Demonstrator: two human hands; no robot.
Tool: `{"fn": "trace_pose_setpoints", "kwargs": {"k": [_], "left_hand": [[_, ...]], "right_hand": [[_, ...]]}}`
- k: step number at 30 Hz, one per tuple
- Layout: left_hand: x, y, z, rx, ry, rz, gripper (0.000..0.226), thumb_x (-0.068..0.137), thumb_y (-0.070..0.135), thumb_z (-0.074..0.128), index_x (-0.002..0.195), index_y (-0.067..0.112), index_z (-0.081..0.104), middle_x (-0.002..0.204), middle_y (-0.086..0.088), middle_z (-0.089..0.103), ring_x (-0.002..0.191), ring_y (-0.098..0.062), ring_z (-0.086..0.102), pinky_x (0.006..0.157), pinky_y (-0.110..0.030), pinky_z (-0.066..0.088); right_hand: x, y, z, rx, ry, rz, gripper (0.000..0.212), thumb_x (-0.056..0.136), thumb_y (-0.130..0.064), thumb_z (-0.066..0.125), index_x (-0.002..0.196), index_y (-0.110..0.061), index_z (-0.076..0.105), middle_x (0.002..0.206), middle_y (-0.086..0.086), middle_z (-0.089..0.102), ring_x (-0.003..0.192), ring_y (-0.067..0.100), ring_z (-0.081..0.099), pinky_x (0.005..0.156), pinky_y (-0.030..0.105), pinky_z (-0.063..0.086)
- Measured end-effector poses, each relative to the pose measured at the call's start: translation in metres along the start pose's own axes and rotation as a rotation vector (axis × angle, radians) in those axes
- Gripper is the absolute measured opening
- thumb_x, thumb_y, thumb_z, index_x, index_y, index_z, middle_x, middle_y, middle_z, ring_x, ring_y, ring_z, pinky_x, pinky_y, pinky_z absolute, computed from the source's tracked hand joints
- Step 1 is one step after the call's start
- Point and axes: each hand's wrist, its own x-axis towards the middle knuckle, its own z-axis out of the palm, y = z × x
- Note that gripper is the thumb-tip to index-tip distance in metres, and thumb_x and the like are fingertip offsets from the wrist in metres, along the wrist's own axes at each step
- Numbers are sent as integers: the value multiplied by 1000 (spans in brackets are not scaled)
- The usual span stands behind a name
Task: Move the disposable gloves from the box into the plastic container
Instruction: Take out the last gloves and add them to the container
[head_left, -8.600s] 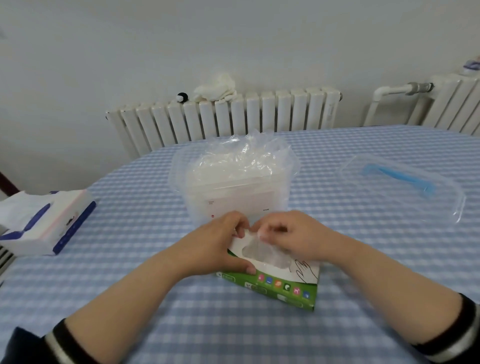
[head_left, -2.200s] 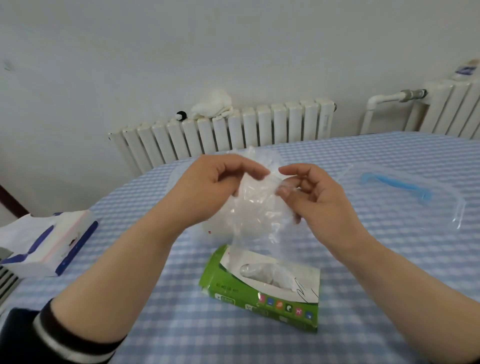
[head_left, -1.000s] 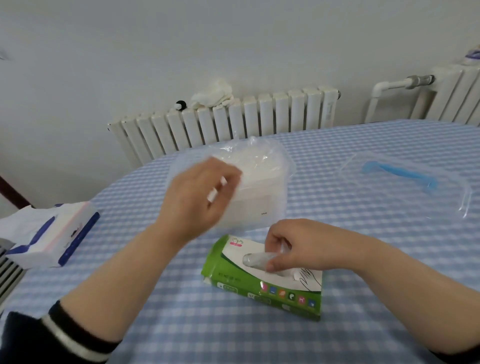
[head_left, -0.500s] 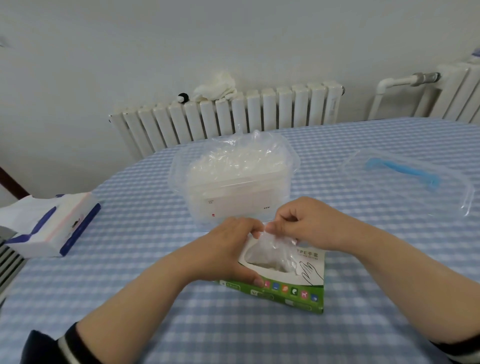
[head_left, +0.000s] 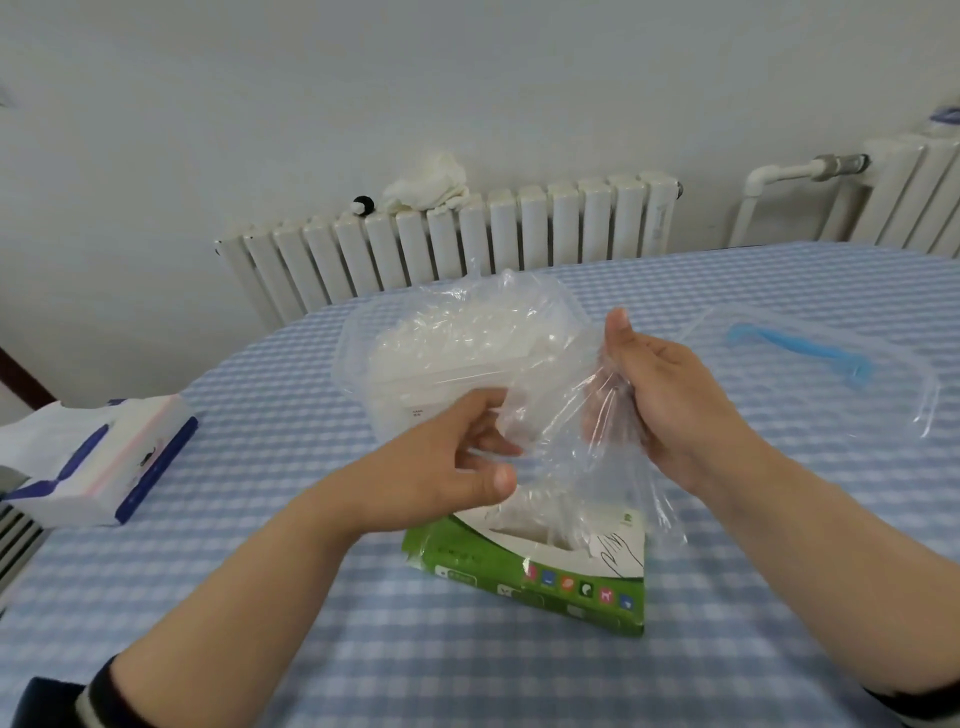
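Done so far: the plastic container (head_left: 457, 348), just beyond both hands, already holds a heap of clear gloves up to its rim.
In hand: one thin clear glove (head_left: 566, 436) hangs between the hands, above the box and just in front of the container.
Left hand (head_left: 447, 467): fingers curled, pinching the left edge of the glove.
Right hand (head_left: 660, 400): closed around the gathered right side of the glove.
Left to do: the green box (head_left: 540, 571), under the hands, shows more gloves in its opening; I judge several pulls remain.
Surface: blue checked tablecloth (head_left: 260, 571); clear lid (head_left: 810, 358) beyond the right hand; tissue pack (head_left: 104, 467) far left of the left hand.
Room: white radiator (head_left: 457, 244) on a pale wall.
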Motion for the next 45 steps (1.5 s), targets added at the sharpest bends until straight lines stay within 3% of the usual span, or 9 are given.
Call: {"fn": "trace_pose_setpoints", "kwargs": {"k": [4, 10, 17, 23, 29, 33, 38, 40, 45], "left_hand": [[7, 26, 3, -97, 189, 60, 91, 59, 87, 59, 132, 36, 43, 119, 21, 65, 111, 2, 61, 97, -25, 51], [45, 43, -2, -26, 441, 76, 27, 91, 19, 67, 111, 30, 52, 67, 9, 63, 69, -6, 66, 74, -29, 52], [76, 46, -51, 42, 628, 5, 23, 92, 10, 52, 103, 30, 49, 71, 5, 62, 64, -15, 48, 56, -21, 42], [88, 15, -92, 160, 857, -205, 31, 92, 14, 46, 122, 20, 42, 82, -5, 57, 64, -15, 49, 60, -30, 38], [88, -4, -91, 481, 757, -489, 51, 95, 11, 42, 141, 4, 21, 72, -4, 48, 58, -19, 47, 50, -31, 31], [90, -9, -89, 828, 627, -573, 53, 93, 13, 45, 141, 2, 26, 127, -17, 44, 108, -34, 49, 78, -39, 40], [78, 0, -92, 1178, 466, -488, 15, 95, 30, 54, 104, 23, 64, 115, -5, 52, 113, -30, 42, 93, -41, 32], [69, 8, -90, 1188, 392, -479, 38, 100, 48, 42, 84, 23, 66, 90, 1, 60, 103, -26, 49, 94, -43, 32], [34, 21, -36, 747, 693, 225, 56, 96, 56, 28, 102, 20, 70, 92, 5, 64, 83, -10, 53, 75, -26, 38]], "right_hand": [[1, 3, 1, -25, -9, -13, 52, 96, -46, 47, 59, -14, 64, 53, 4, 60, 45, 16, 58, 49, 29, 49], [2, 6, -3, -191, -58, 4, 73, 71, -77, 46, 67, -5, 58, 62, 17, 61, 60, 31, 54, 61, 34, 47], [12, 4, -13, 52, 79, 130, 18, 86, -11, 69, 98, -11, 56, 57, 3, 60, 43, 13, 52, 42, 25, 49], [21, 5, -22, 168, 205, 119, 22, 91, -11, 64, 110, -14, 53, 61, 0, 60, 44, 11, 51, 43, 24, 49], [14, 6, -14, -117, 54, 52, 8, 93, -16, 63, 100, -15, 59, 64, -2, 65, 50, 12, 55, 50, 26, 49], [9, 8, -9, -373, -127, 23, 10, 92, -22, 64, 95, -13, 61, 66, -2, 68, 51, 10, 56, 54, 27, 52], [4, 13, -5, -850, -391, 23, 65, 63, -74, 47, 106, -27, 60, 97, -14, 63, 87, 2, 60, 73, 20, 50], [0, 13, -3, -949, -555, 83, 79, 63, -77, 38, 125, -30, 53, 112, -19, 56, 104, 1, 54, 86, 18, 44], [0, 30, -1, -1088, -534, 35, 24, 82, -51, 68, 97, -32, 68, 92, -16, 65, 86, 1, 61, 79, 24, 51]]}}
